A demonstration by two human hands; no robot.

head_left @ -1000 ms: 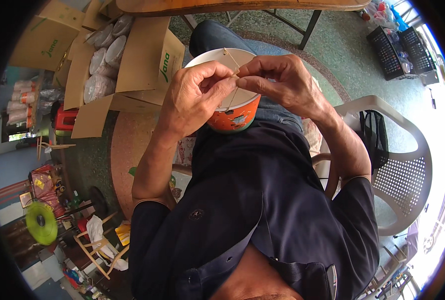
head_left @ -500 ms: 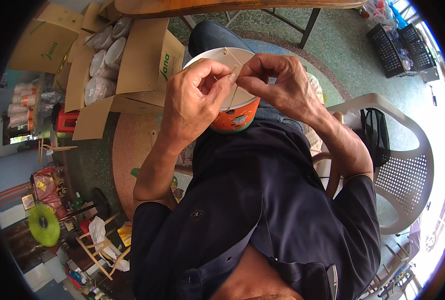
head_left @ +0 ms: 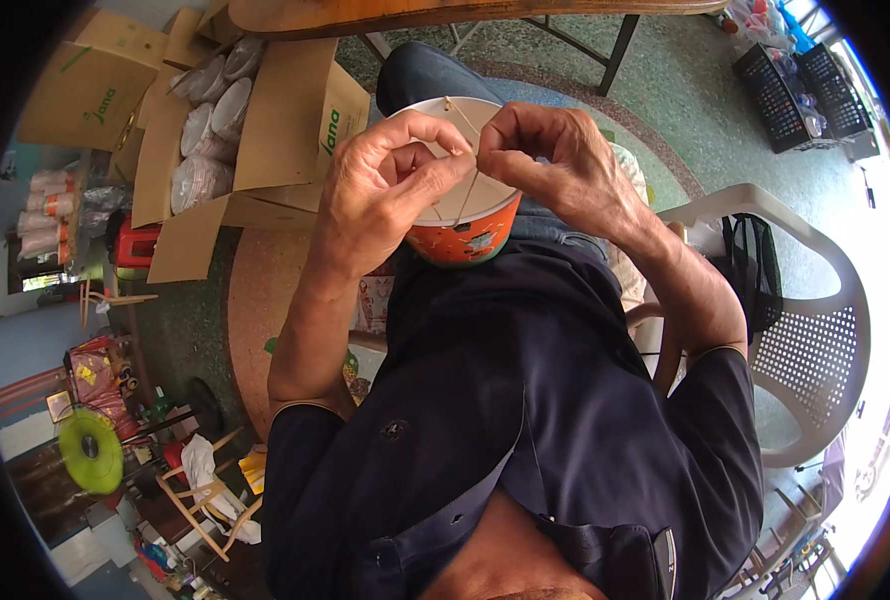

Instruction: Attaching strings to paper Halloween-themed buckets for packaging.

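Note:
An orange paper tub (head_left: pixel 462 243) with a white inside and printed patches rests in my lap, its mouth facing up. A thin tan string (head_left: pixel 462 122) runs from a knot at the far rim to my fingertips above the opening, then down to the near rim. My left hand (head_left: pixel 377 190) has its thumb and forefinger closed at the string. Tip to tip with it, my right hand (head_left: pixel 555 165) pinches the same string over the tub. The exact spot where the string passes between the fingertips is partly hidden.
To the left stands an open cardboard box (head_left: pixel 280 110) of nested white tubs (head_left: pixel 210 130). A wooden table (head_left: pixel 445 15) is beyond my knees. On the right are a plastic chair (head_left: pixel 815 350) and black crates (head_left: pixel 785 100). A green fan (head_left: pixel 91 448) stands at lower left.
The tub has shifted slightly left, and my left hand has moved a little left with its fingers more spread. The loose string end seen between the hands no longer shows.

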